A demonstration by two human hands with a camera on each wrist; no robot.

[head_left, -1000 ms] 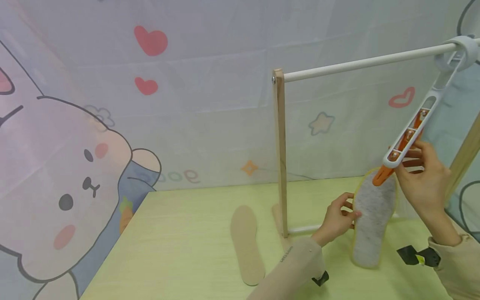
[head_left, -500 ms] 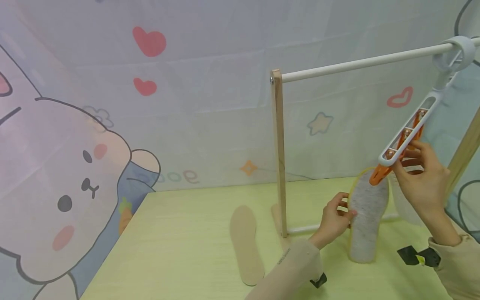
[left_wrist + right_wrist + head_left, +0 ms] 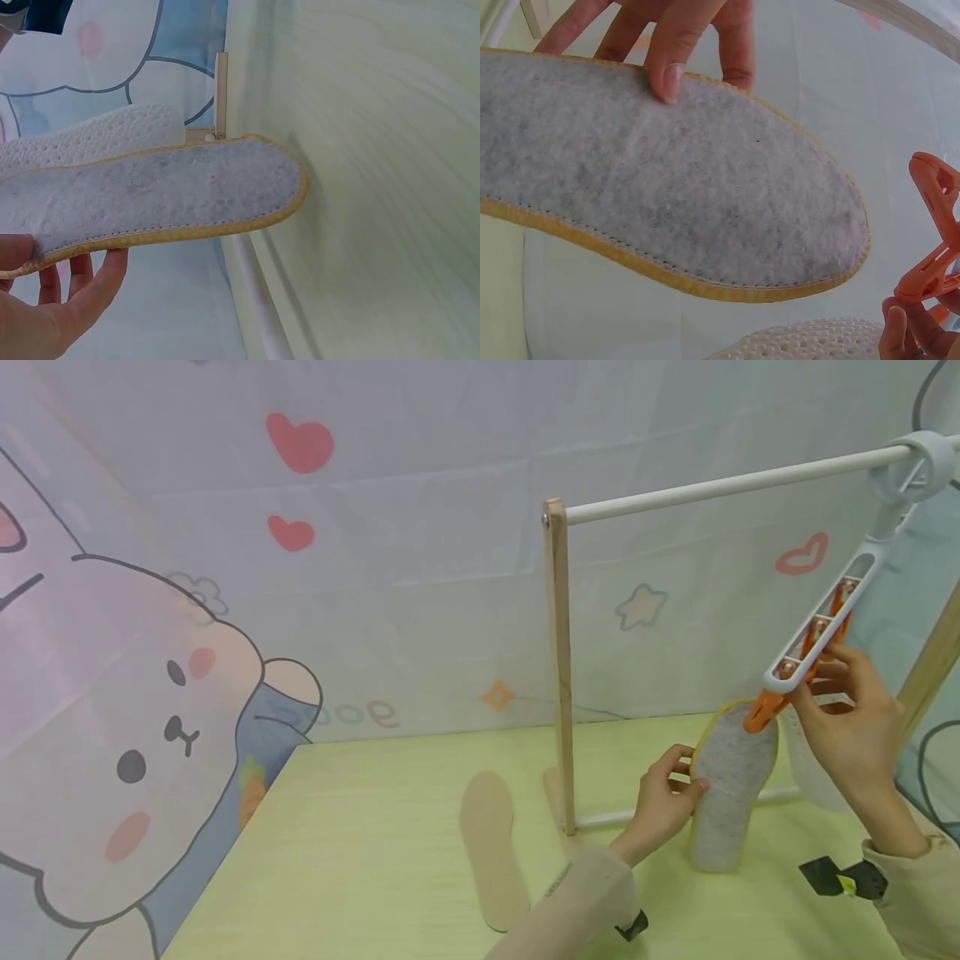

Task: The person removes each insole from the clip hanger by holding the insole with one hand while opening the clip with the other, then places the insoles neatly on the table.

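My left hand pinches a grey felt insole by its left edge, thumb on the felt face and fingers behind. Yellow trim runs around the insole, which hangs upright above the table. With my right hand I pinch an orange clip at the low end of a white hanger. In the right wrist view the clip's jaws are spread apart, and the insole's rounded end is near them but not touching. A white dimpled insole is behind the grey one; what holds it is hidden.
The hanger hooks by its ring over a white rail on a wooden post. A beige insole lies on the pale yellow table. A printed curtain covers the back.
The grey insole and my left hand have shifted slightly left, and the insole's lower end has risen. More of the white insole shows behind. My right hand stays at the clip.
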